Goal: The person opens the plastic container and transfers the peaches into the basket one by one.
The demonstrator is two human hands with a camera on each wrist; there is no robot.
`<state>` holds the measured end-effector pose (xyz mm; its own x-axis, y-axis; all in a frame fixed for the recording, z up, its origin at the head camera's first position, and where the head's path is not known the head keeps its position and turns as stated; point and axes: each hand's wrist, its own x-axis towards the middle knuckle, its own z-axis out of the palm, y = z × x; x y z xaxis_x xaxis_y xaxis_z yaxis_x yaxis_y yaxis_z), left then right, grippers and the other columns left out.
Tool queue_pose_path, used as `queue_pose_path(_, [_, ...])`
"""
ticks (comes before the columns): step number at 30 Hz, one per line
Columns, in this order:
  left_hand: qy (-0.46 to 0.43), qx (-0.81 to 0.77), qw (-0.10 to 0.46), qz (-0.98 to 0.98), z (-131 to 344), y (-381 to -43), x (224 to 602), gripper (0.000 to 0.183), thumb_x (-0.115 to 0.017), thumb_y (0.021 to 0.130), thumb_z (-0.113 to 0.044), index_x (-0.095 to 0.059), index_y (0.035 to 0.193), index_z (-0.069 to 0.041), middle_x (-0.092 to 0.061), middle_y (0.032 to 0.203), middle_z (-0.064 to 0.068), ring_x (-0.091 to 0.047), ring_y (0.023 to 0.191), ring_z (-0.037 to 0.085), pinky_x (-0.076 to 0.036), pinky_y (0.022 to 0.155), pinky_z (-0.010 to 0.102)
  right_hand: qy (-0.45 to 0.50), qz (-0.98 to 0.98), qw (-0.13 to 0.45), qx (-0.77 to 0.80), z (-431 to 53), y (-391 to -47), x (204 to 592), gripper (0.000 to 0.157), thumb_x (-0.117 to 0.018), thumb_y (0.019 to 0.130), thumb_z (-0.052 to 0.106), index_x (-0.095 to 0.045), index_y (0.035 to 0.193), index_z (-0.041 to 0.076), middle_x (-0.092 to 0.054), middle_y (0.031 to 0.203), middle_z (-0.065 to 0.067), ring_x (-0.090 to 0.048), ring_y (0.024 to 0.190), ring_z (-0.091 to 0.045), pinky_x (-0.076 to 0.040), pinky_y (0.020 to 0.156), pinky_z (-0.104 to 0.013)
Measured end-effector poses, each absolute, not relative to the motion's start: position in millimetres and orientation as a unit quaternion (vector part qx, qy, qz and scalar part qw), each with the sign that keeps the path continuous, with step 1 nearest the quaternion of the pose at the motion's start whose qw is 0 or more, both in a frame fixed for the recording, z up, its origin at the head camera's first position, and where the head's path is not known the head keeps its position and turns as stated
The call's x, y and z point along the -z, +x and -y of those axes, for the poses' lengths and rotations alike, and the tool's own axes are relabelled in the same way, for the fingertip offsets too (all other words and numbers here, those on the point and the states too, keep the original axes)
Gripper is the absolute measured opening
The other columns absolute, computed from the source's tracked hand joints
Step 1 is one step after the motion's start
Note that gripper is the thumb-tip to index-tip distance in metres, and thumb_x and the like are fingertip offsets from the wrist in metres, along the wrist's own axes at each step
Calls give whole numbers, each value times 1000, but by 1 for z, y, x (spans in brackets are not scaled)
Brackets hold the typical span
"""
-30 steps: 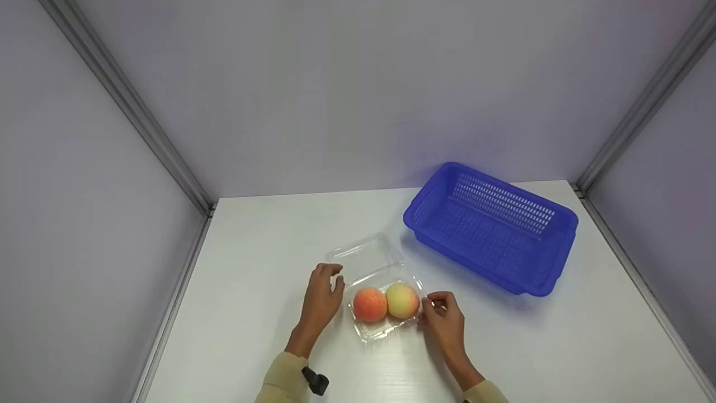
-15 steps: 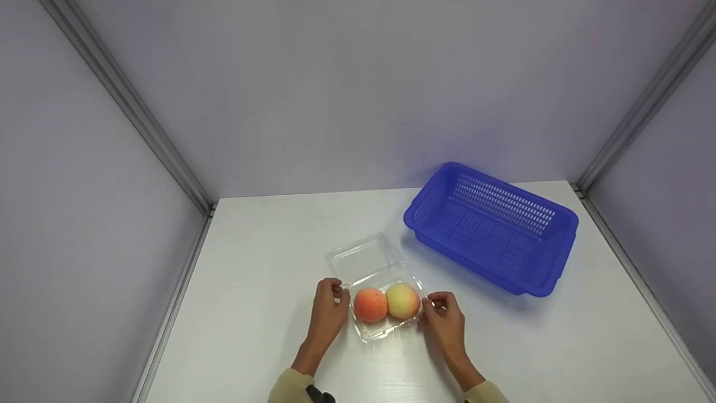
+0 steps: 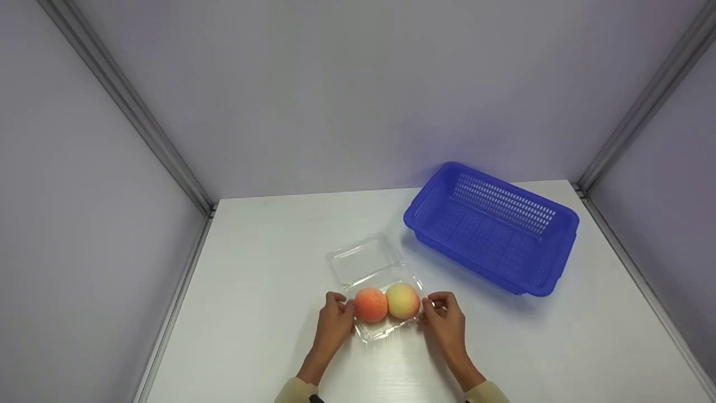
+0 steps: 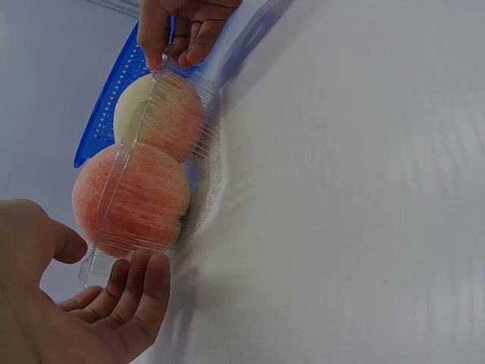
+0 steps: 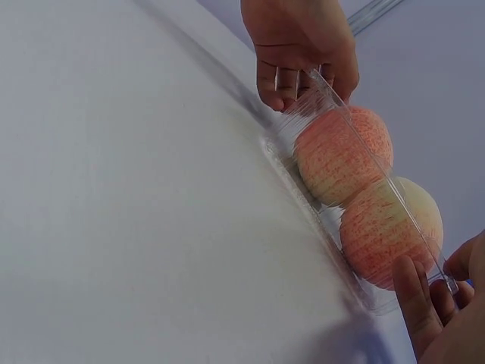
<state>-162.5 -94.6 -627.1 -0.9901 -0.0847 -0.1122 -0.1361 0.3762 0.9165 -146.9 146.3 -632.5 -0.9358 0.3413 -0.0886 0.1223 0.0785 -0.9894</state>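
Observation:
Two peaches, a red-orange peach (image 3: 370,305) on the left and a yellowish peach (image 3: 403,301) on the right, sit side by side in a clear plastic clamshell container (image 3: 377,334). Its lid (image 3: 363,260) lies folded back on the far side. My right hand (image 3: 446,323) pinches the rim at the right end, thumb and fingers on either side, as the right wrist view shows. At the opposite end my left hand (image 3: 335,323) has its thumb at the rim and its fingers (image 4: 155,284) curled against the wall under the red-orange peach.
A blue slotted plastic basket (image 3: 492,240) stands on the white table (image 3: 268,268) at the back right, behind the container. Grey panels rise at the back and both sides, with metal framing (image 3: 193,196) in the corners.
My left hand has come down from beside the lid hinge, toward me and slightly right, to the container's left end. The right hand, container and peaches look almost unmoved.

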Motion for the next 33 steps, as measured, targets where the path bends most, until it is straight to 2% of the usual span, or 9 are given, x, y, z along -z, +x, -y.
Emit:
queue_pose_path(5, [-72, -575, 51, -813, 92, -158, 630, 15, -54, 107, -18, -52, 107, -3, -58, 77, 2, -56, 56, 10, -46, 50, 21, -154, 724, 81, -667, -147, -147, 634, 17, -68, 100, 0, -60, 114, -7, -64, 91, -13, -73, 71, -24, -62, 63, -30])
queue_pose_path(10, [-78, -592, 65, -799, 92, -157, 629, 14, -51, 108, -18, -50, 104, -5, -56, 73, 2, -56, 54, 12, -47, 49, 22, -145, 726, 74, -669, -149, -148, 639, 19, -69, 100, 2, -59, 115, -5, -64, 93, -13, -73, 71, -22, -61, 61, -27])
queue_pose_path(19, [-75, -607, 73, -788, 94, -158, 628, 15, -52, 109, -19, -50, 103, -6, -66, 71, 13, -57, 49, 12, -53, 45, 27, -131, 750, 70, -644, -153, -149, 635, 19, -72, 100, 5, -61, 114, -3, -67, 97, -13, -72, 72, -17, -62, 63, -28])
queue_pose_path(26, [-78, -607, 93, -786, 95, -160, 628, 14, -49, 107, -20, -49, 102, -7, -63, 68, 6, -55, 48, 10, -50, 44, 23, -112, 782, 55, -611, -157, -152, 628, 17, -72, 97, 4, -61, 108, -3, -68, 100, -16, -70, 74, -13, -65, 67, -30])
queue_pose_path(33, [-79, -605, 97, -786, 95, -160, 627, 12, -49, 106, -19, -49, 102, -7, -59, 65, 2, -54, 49, 10, -49, 44, 23, -69, 843, 65, -530, -165, -155, 621, 16, -77, 94, 6, -64, 103, 2, -68, 102, -13, -64, 82, -13, -58, 71, -22])
